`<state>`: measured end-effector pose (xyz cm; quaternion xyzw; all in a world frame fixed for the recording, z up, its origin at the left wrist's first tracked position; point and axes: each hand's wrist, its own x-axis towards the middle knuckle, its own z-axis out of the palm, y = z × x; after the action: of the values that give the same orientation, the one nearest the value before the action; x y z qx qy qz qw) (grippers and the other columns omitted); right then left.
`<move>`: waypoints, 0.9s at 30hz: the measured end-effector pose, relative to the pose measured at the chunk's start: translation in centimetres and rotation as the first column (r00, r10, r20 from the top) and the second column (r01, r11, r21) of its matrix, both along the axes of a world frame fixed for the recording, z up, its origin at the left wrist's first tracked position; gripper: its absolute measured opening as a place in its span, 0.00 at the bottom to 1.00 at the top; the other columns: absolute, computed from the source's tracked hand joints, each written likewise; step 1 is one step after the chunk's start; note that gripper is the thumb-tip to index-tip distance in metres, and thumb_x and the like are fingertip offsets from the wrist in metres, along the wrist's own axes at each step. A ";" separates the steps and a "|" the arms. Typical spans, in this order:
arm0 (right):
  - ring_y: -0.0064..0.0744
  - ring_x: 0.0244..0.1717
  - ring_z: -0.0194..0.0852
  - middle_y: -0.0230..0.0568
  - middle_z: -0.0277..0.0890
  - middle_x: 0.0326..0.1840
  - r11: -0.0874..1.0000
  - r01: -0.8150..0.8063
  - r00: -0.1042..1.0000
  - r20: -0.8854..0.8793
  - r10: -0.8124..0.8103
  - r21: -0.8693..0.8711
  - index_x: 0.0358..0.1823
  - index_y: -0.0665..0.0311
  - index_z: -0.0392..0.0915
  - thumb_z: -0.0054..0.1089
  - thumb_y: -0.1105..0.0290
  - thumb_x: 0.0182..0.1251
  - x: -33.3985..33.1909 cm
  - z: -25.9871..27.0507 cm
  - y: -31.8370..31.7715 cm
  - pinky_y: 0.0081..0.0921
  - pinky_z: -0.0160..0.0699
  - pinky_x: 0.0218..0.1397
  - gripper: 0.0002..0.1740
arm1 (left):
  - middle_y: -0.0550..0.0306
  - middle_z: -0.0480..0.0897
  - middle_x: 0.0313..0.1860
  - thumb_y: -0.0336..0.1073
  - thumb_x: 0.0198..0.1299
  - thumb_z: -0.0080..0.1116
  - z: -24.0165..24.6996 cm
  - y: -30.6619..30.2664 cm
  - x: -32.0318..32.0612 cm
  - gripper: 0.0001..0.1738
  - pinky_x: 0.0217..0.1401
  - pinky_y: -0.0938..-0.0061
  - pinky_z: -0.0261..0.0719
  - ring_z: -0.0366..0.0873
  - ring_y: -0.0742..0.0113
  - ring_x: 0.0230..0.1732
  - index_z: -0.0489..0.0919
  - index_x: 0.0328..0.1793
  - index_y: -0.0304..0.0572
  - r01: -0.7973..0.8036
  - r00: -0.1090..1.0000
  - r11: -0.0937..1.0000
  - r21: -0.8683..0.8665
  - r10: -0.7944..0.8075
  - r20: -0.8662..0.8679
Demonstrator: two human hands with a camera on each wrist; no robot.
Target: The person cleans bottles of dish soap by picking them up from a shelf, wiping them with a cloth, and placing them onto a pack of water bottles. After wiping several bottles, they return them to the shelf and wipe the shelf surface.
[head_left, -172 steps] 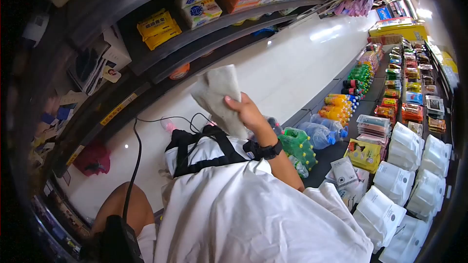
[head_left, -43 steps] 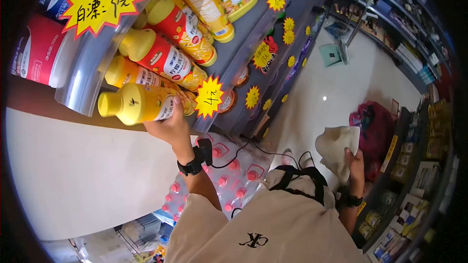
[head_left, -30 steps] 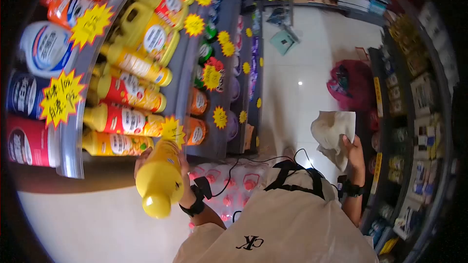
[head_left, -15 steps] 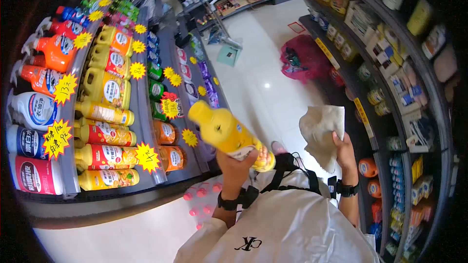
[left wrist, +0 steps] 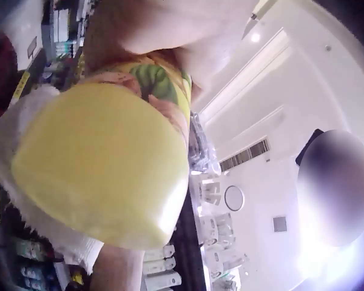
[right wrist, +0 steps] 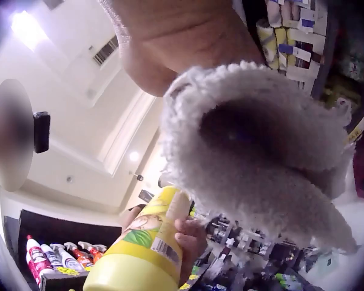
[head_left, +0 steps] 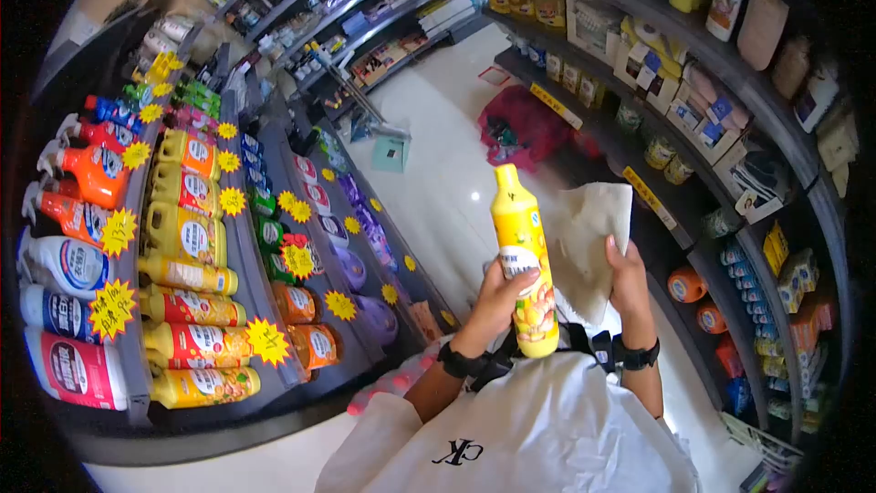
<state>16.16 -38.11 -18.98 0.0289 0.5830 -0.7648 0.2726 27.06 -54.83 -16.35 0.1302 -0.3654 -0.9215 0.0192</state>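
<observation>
In the head view a yellow bottle (head_left: 525,260) stands nearly upright before the chest, gripped round its middle by my left hand (head_left: 493,307). Just right of it, my right hand (head_left: 630,290) pinches a pale grey cloth (head_left: 589,242) that hangs beside the bottle. From the left wrist the bottle's yellow base (left wrist: 103,163) fills much of the view, with the cloth (left wrist: 24,139) behind it. The right wrist view shows the folded, fluffy cloth (right wrist: 261,163) close up; below it are the bottle (right wrist: 145,242) and the left hand's fingers (right wrist: 191,242).
At the left, a shelf (head_left: 301,393) holds rows of bottles lying in view with star-shaped price tags. Shelves on the right carry boxes, jars and orange containers (head_left: 686,285). A dark pink bag (head_left: 529,123) and a pale green packet (head_left: 391,153) lie on the floor.
The yellow bottle has come off the left shelf in my left hand, moved right and turned cap up, close to the cloth. My right hand has kept hold of the cloth.
</observation>
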 end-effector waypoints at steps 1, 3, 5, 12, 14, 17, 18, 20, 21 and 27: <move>0.27 0.50 0.71 0.36 0.73 0.49 0.996 0.031 0.998 -0.057 -0.026 0.088 0.58 0.68 0.67 0.53 0.59 0.69 0.3 -0.2 -0.4 0.26 0.70 0.54 0.24 | 0.54 0.76 0.29 0.31 0.58 0.57 0.1 0.1 0.0 0.14 0.29 0.71 0.79 0.77 0.68 0.24 0.68 0.48 0.36 0.016 1.000 0.999 -0.035 -0.015 0.004; 0.25 0.50 0.70 0.35 0.73 0.49 0.999 -0.027 0.999 -0.046 0.026 -0.035 0.58 0.68 0.67 0.53 0.60 0.69 0.6 0.0 -0.7 0.25 0.69 0.55 0.23 | 0.53 0.77 0.30 0.32 0.57 0.57 -1.0 0.7 -0.1 0.15 0.30 0.72 0.79 0.78 0.68 0.26 0.69 0.49 0.37 -0.114 0.992 0.982 -0.149 0.122 0.046; 0.24 0.50 0.70 0.34 0.73 0.49 0.997 -0.067 0.998 -0.019 0.066 -0.049 0.59 0.68 0.67 0.52 0.60 0.69 1.2 0.4 -0.5 0.25 0.69 0.55 0.23 | 0.53 0.78 0.31 0.33 0.58 0.57 -1.4 0.4 0.6 0.15 0.31 0.72 0.80 0.78 0.68 0.27 0.69 0.49 0.38 -0.040 0.999 0.995 -0.093 0.043 0.030; 0.23 0.49 0.70 0.34 0.73 0.49 0.992 -0.126 0.991 -0.052 0.126 0.014 0.58 0.67 0.67 0.51 0.59 0.70 0.6 0.4 -1.5 0.24 0.69 0.54 0.23 | 0.52 0.78 0.32 0.37 0.59 0.56 -0.5 -0.5 1.5 0.16 0.32 0.72 0.81 0.79 0.66 0.29 0.69 0.49 0.36 -0.047 0.999 0.999 0.021 0.047 0.003; 0.24 0.50 0.70 0.36 0.73 0.50 0.990 -0.143 0.986 -0.087 0.141 -0.008 0.59 0.68 0.66 0.50 0.58 0.70 0.3 1.6 -2.3 0.24 0.69 0.54 0.24 | 0.52 0.78 0.33 0.37 0.59 0.56 -0.3 -0.7 1.6 0.16 0.32 0.71 0.81 0.79 0.66 0.29 0.69 0.48 0.36 -0.065 0.998 0.998 0.024 0.066 -0.015; 0.26 0.51 0.70 0.38 0.72 0.51 0.991 -0.128 0.980 -0.160 0.122 -0.027 0.59 0.69 0.66 0.49 0.57 0.71 -0.2 2.6 -3.7 0.25 0.69 0.54 0.25 | 0.52 0.77 0.34 0.36 0.58 0.57 -0.5 -1.3 2.3 0.16 0.32 0.71 0.81 0.79 0.66 0.29 0.69 0.48 0.36 -0.033 0.998 0.999 -0.005 0.033 -0.058; 0.26 0.51 0.70 0.38 0.72 0.52 0.993 -0.117 0.975 -0.192 0.108 -0.034 0.60 0.69 0.65 0.49 0.57 0.71 -0.5 2.9 -4.3 0.25 0.69 0.54 0.25 | 0.53 0.77 0.35 0.35 0.58 0.58 -0.5 -1.5 2.4 0.16 0.32 0.71 0.81 0.79 0.66 0.30 0.69 0.48 0.36 -0.014 0.997 1.000 -0.024 0.012 -0.082; 0.23 0.50 0.68 0.36 0.73 0.51 0.990 -0.132 0.963 -0.241 0.118 -0.044 0.58 0.69 0.68 0.47 0.56 0.72 -0.3 4.4 -5.1 0.23 0.66 0.55 0.24 | 0.54 0.77 0.35 0.33 0.57 0.58 -0.3 -1.6 2.6 0.16 0.32 0.71 0.80 0.78 0.66 0.30 0.68 0.48 0.36 -0.015 0.994 0.998 -0.056 0.008 -0.112; 0.21 0.50 0.67 0.35 0.73 0.50 0.989 -0.142 0.956 -0.265 0.124 -0.049 0.58 0.69 0.69 0.46 0.56 0.72 -0.3 5.0 -5.5 0.22 0.65 0.55 0.24 | 0.54 0.77 0.35 0.32 0.57 0.59 0.0 -1.5 2.5 0.16 0.32 0.71 0.80 0.78 0.67 0.29 0.68 0.48 0.37 -0.034 0.992 0.997 -0.068 0.026 -0.119; 0.25 0.51 0.69 0.38 0.72 0.51 0.974 -0.222 0.903 -0.385 0.193 -0.032 0.59 0.69 0.66 0.47 0.53 0.71 -0.4 6.2 -7.6 0.24 0.67 0.55 0.27 | 0.55 0.77 0.38 0.30 0.56 0.60 -0.6 -1.9 2.4 0.20 0.36 0.73 0.80 0.78 0.68 0.33 0.66 0.52 0.37 -0.057 0.991 0.991 -0.118 0.042 -0.128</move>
<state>15.77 -45.73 -12.77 -0.1920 0.5954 -0.7437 0.2356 29.46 -56.76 -16.91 0.0800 -0.4156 -0.9031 0.0729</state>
